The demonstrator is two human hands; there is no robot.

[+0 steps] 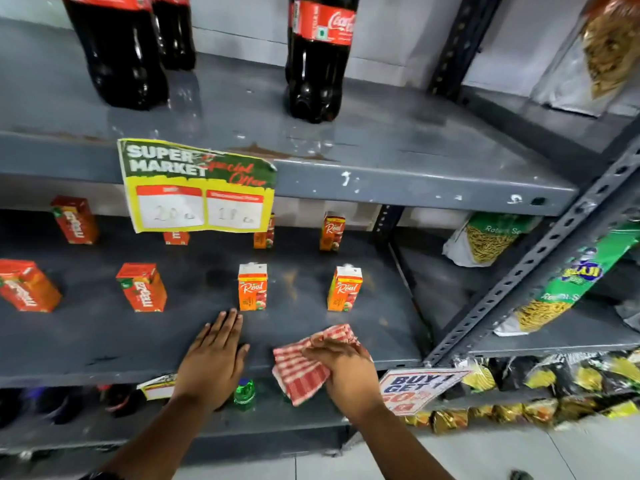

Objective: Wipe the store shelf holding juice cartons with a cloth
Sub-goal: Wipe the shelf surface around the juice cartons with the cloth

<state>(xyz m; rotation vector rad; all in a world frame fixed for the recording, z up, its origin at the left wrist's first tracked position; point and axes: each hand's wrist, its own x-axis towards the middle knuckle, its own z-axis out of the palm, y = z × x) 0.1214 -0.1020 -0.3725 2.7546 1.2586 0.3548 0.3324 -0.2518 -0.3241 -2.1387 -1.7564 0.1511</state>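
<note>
Your right hand (341, 367) presses a red-and-white checked cloth (299, 370) onto the front edge of the grey metal shelf (104, 344), fingers closed over the fabric, with one corner of the cloth hanging over the lip. Your left hand (213, 355) lies flat and released on the shelf just beside it, holding nothing, fingertips almost at the base of the nearest orange juice carton (252, 287).

That carton is the main risk. It stands upright and looks light, so a forward push of your left hand or a wide sweep of the cloth would likely tip it or slide it back. A second orange carton (344, 289) stands to the right, just behind where the cloth rests; wiping straight back would probably catch it. The red cartons (142, 287) to the left stand tilted in this view and well apart from your hands, safe until you wipe that way. Dark smudges show on the shelf between the cartons, and reaching them means working in narrow gaps. The yellow and green offer sign (197, 187) hangs loosely from the shelf above and could tear if your arm lifts into it.

The cartons all appear sealed; their contents cannot be seen. On the shelf above, dark cola bottles (318, 57) stand full and capped.
</note>
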